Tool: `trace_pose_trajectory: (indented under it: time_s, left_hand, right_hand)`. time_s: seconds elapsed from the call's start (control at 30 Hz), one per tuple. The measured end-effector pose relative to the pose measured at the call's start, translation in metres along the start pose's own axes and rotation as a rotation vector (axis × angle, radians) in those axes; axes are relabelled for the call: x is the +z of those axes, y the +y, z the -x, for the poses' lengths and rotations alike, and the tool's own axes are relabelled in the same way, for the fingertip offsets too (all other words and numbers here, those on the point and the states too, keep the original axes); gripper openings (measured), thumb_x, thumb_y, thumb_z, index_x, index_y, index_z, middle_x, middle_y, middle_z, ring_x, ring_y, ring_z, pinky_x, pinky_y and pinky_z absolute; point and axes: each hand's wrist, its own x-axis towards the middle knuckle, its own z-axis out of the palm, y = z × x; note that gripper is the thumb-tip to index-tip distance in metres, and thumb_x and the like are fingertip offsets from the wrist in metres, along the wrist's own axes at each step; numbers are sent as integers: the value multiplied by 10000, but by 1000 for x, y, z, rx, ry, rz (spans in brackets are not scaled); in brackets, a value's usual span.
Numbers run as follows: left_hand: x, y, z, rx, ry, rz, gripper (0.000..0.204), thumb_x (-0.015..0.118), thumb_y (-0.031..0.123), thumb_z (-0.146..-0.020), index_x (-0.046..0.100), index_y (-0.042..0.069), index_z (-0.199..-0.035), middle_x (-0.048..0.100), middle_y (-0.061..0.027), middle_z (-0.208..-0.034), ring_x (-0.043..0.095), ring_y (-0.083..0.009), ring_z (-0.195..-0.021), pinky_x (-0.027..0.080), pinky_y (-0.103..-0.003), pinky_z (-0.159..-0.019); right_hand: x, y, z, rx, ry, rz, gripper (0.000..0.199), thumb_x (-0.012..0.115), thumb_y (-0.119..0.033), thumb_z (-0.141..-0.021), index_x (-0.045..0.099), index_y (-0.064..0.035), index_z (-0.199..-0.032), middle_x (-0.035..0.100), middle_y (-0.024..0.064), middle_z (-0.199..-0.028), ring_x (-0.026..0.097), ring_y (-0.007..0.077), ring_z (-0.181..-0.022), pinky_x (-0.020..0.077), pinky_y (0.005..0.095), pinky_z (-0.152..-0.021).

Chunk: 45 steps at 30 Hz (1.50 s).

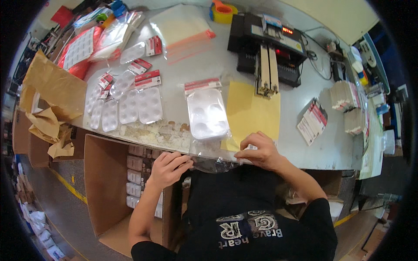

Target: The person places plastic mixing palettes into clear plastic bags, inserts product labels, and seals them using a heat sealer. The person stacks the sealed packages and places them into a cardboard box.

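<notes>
Film (214, 165) stretches between left hand (170, 165) and right hand (260, 151) on the near side of the tray (208, 115), each hand seemingly pinching one end, probably so that it stays spread rather than curling.

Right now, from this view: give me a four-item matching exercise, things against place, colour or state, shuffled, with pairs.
Things
1. Right hand
2. Black machine
3. Open cardboard box
4. Fanned cards

Place, colour or state
A. red and white, right of the yellow sheet
B. lower than the tabletop
C. at the clear plastic
D. showing a lit red display

Pairs: 1-C, 2-D, 3-B, 4-A
</notes>
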Motion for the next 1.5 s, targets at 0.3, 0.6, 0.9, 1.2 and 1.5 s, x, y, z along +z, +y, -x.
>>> trace_pose_trajectory:
  time_s: [0.3, 0.6, 0.9, 1.2, 1.5]
  left_hand:
    - [-42, 48, -89, -136, 904, 614, 126, 532, 128, -908, 474, 17, -918, 520, -234, -1024, 561, -351, -955, 488, -446, -801]
    - [24, 145, -53, -566, 1109, 742, 198, 449, 255, -985, 390, 92, -889, 369, -34, -750, 320, -114, -562, 294, -256, -511]
    - [40, 151, -36, -887, 1109, 1101, 182, 412, 116, -989, 328, 84, -832, 309, -8, -727, 299, -81, -547, 279, -234, -523]
    - [46, 145, -22, -1468, 768, 1415, 124, 481, 142, -981, 461, 63, -888, 493, -11, -783, 447, -65, -732, 379, -204, -694]
    - [65, 156, 7, -1159, 413, 575, 373, 479, 122, -946, 493, -65, -1269, 486, -241, -1304, 462, -302, -1210, 353, -342, -994]
  right_hand:
    - [-55, -61, -55, 118, 821, -571, 68, 595, -16, -860, 652, 18, -879, 575, 116, -930, 553, 174, -863, 444, 276, -741]
    - [-3, -122, 30, 518, 921, -718, 116, 505, -23, -933, 596, 45, -911, 528, 82, -814, 545, 132, -662, 428, 240, -603]
    - [22, -115, 59, 1020, 990, -1115, 167, 523, -102, -946, 623, 30, -926, 632, 87, -753, 501, 69, -533, 376, 200, -451]
    - [63, -85, 64, 1273, 832, -1150, 159, 648, -152, -881, 666, 5, -860, 613, 26, -694, 459, 43, -476, 347, 189, -432]
    - [61, -75, 62, 730, 550, -347, 375, 605, 23, -815, 577, 10, -1189, 631, 127, -1164, 648, 229, -953, 489, 305, -762]
